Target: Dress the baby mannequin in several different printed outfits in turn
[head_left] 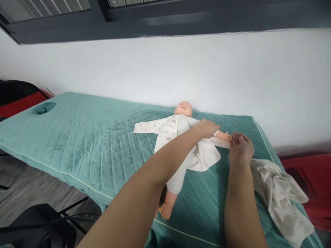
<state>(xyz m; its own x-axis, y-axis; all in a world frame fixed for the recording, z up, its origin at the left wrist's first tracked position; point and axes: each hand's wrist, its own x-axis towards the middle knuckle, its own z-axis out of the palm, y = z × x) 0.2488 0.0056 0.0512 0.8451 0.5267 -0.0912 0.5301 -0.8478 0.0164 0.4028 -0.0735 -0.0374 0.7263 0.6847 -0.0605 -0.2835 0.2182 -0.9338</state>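
A baby doll point(184, 109) lies on its back, head toward the wall, in white undergarments. Its patterned white jacket point(167, 133) is spread open, one sleeve out flat to the left. My left hand point(207, 128) is closed around the doll's upper arm near the short white sleeve. The doll's bare forearm point(222, 135) extends rightward from it. My right hand point(241, 146) has its fingers pinched at the doll's fingertips. The jacket's other sleeve point(221, 142) lies under that forearm and reaches my right hand; I cannot tell which of the two it pinches.
A green quilted cover point(108, 137) drapes the bed, with a face hole point(44, 108) at the far left. A crumpled patterned white garment point(280, 196) hangs near the right edge. Red chairs point(310, 186) flank the bed; a black chair point(38, 224) stands at lower left. A white wall borders the back.
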